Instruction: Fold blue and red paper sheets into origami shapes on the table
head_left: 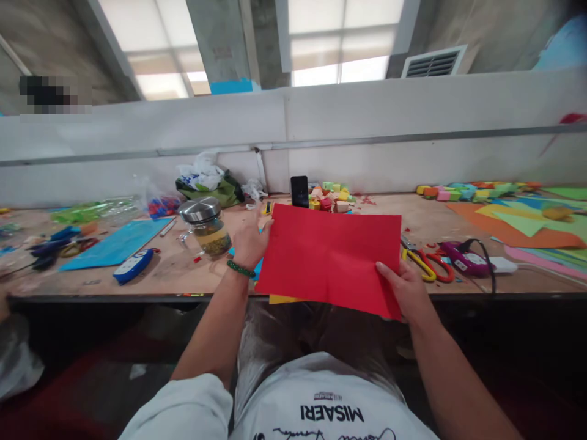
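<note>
A red paper sheet lies tilted over the front edge of the wooden workbench. My left hand, a green bead bracelet on its wrist, holds the sheet's upper left edge. At the sheet's lower right corner my right hand grips it, thumb on top. A yellow sheet and a bit of blue paper peek out from under the red one.
A glass jar with a metal lid stands left of my left hand. A black phone leans on the divider beside coloured foam blocks. Yellow and red scissors, a purple tool and coloured sheets lie right; blue paper left.
</note>
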A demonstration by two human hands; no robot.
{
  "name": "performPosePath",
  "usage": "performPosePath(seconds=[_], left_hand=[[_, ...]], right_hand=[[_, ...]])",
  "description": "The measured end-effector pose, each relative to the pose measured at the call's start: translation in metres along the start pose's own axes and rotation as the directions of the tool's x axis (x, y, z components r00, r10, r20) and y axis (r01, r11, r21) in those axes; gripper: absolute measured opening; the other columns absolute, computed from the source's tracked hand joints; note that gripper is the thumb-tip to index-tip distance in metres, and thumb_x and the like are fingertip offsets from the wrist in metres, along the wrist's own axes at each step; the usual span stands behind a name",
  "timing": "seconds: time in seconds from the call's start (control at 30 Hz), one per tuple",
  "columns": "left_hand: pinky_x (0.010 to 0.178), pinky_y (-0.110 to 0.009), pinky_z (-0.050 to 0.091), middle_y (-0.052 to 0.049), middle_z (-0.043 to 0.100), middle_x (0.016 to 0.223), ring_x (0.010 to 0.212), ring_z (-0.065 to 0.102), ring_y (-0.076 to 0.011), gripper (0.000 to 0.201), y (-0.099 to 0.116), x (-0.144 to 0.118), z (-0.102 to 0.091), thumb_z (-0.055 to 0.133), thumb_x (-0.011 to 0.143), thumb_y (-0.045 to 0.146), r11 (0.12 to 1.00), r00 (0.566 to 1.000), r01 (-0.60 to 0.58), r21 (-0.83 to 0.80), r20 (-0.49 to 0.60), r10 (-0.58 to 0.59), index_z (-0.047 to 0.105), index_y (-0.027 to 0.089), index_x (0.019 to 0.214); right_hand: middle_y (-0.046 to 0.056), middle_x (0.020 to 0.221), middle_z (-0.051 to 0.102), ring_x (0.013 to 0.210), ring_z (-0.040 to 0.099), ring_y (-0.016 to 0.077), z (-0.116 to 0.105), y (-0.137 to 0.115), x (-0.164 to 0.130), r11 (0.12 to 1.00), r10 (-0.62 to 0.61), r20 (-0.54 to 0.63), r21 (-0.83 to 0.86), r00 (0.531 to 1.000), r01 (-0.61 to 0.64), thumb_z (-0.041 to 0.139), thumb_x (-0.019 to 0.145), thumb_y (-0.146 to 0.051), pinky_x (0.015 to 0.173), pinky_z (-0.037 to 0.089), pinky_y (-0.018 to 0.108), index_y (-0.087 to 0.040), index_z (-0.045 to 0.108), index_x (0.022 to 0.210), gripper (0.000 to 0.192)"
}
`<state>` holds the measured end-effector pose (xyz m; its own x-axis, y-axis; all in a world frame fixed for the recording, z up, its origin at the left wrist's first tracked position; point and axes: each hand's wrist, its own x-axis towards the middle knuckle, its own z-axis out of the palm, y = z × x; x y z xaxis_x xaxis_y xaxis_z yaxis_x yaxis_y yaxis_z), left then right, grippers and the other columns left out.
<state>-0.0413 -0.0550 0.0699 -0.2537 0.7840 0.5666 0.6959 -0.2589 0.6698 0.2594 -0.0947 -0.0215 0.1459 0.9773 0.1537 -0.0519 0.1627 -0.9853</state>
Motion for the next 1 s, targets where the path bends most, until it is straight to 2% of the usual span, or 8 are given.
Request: performPosePath(seconds=[0.1, 0.23, 0.3, 0.47, 0.57, 0.67, 0.77, 1.0], left_hand=[[0.115, -0.051, 0.027, -0.017, 0.047, 0.146, 0.140, 0.035, -0.0363, 0.076, 0.023, -0.039, 0.001, 0.065, 0.079, 0.060, 0.928, 0.954, -0.299, 0.223, 0.096, 0.285, 0.047, 0.019, 0.140], [0.118, -0.056, 0.016, -0.017, 0.042, 0.150, 0.143, 0.031, -0.0353, 0.089, 0.050, -0.109, 0.029, 0.070, 0.075, 0.060, 0.723, 0.639, -0.685, 0.087, 0.549, 0.539, 0.037, 0.022, 0.148], [0.116, -0.056, 0.023, -0.019, 0.047, 0.147, 0.139, 0.038, -0.0335, 0.079, 0.051, -0.127, 0.047, 0.069, 0.081, 0.047, 0.732, 0.573, -0.680, 0.051, 0.659, 0.487, 0.037, 0.018, 0.148], [0.111, -0.052, 0.035, -0.013, 0.061, 0.134, 0.124, 0.056, -0.0257, 0.059, 0.022, -0.120, 0.064, 0.052, 0.079, 0.004, 0.897, 0.661, -0.442, 0.031, 0.687, 0.302, 0.055, 0.024, 0.135], [0.104, -0.046, 0.044, -0.012, 0.066, 0.127, 0.117, 0.061, -0.0252, 0.060, 0.000, -0.116, 0.058, 0.051, 0.073, 0.001, 0.933, 0.682, -0.344, -0.104, 0.655, 0.325, 0.061, 0.021, 0.128], [0.104, -0.043, 0.046, -0.011, 0.066, 0.127, 0.119, 0.060, -0.0253, 0.058, -0.016, -0.120, 0.049, 0.052, 0.072, 0.001, 0.940, 0.681, -0.277, -0.198, 0.650, 0.338, 0.065, 0.022, 0.125], [0.106, -0.044, 0.044, -0.011, 0.066, 0.126, 0.121, 0.059, -0.0259, 0.053, -0.023, -0.121, 0.041, 0.054, 0.075, 0.004, 0.944, 0.668, -0.220, -0.246, 0.667, 0.329, 0.066, 0.023, 0.123], [0.094, -0.033, 0.051, -0.012, 0.070, 0.116, 0.109, 0.065, -0.0218, 0.030, -0.025, -0.108, 0.025, 0.051, 0.088, 0.018, 0.931, 0.723, -0.057, -0.362, 0.628, 0.288, 0.073, 0.021, 0.109]], right_hand=[[0.008, 0.122, 0.070, 0.111, 0.066, 0.0311, 0.008, 0.008, -0.001, 0.998, 0.022, -0.015, 0.058, 1.000, -0.021, 0.064, 0.076, -0.046, 0.085, 0.059, 0.048, -0.024, 0.057, 0.127, 0.056], [0.010, 0.119, 0.071, 0.105, 0.069, 0.0309, 0.027, 0.012, -0.012, 0.989, 0.051, 0.041, 0.138, 0.998, -0.056, 0.058, 0.075, -0.042, 0.081, 0.060, 0.046, -0.024, 0.054, 0.130, 0.057], [0.010, 0.115, 0.072, 0.102, 0.069, 0.0308, 0.035, 0.013, -0.022, 0.988, 0.047, 0.058, 0.147, 0.997, -0.056, 0.058, 0.075, -0.042, 0.078, 0.060, 0.045, -0.024, 0.056, 0.126, 0.055], [0.010, 0.101, 0.075, 0.084, 0.072, 0.0272, 0.028, 0.013, -0.041, 0.993, 0.100, 0.196, 0.035, 0.976, -0.109, 0.059, 0.080, -0.054, 0.070, 0.060, 0.041, -0.022, 0.061, 0.119, 0.051], [0.010, 0.098, 0.074, 0.079, 0.071, 0.0256, 0.003, 0.004, -0.040, 0.961, 0.100, 0.216, -0.272, 0.971, -0.039, 0.062, 0.077, -0.063, 0.074, 0.059, 0.042, -0.021, 0.057, 0.127, 0.065], [0.014, 0.124, 0.065, 0.113, 0.062, 0.0334, -0.020, -0.009, -0.026, 0.754, -0.238, 0.080, -0.613, 0.968, 0.236, 0.073, 0.067, -0.060, 0.100, 0.048, 0.051, -0.022, 0.058, 0.127, 0.073], [0.013, 0.143, 0.051, 0.135, 0.044, 0.0348, -0.030, -0.015, -0.005, 0.585, -0.310, 0.265, -0.704, 0.913, 0.403, 0.072, 0.069, -0.055, 0.111, 0.037, 0.051, -0.022, 0.053, 0.135, 0.076], [0.008, 0.096, 0.077, 0.093, 0.070, 0.0287, -0.023, -0.007, 0.030, 0.780, 0.021, 0.512, -0.546, 0.859, 0.306, 0.062, 0.077, -0.057, 0.089, 0.055, 0.043, -0.023, 0.077, 0.082, 0.037]])
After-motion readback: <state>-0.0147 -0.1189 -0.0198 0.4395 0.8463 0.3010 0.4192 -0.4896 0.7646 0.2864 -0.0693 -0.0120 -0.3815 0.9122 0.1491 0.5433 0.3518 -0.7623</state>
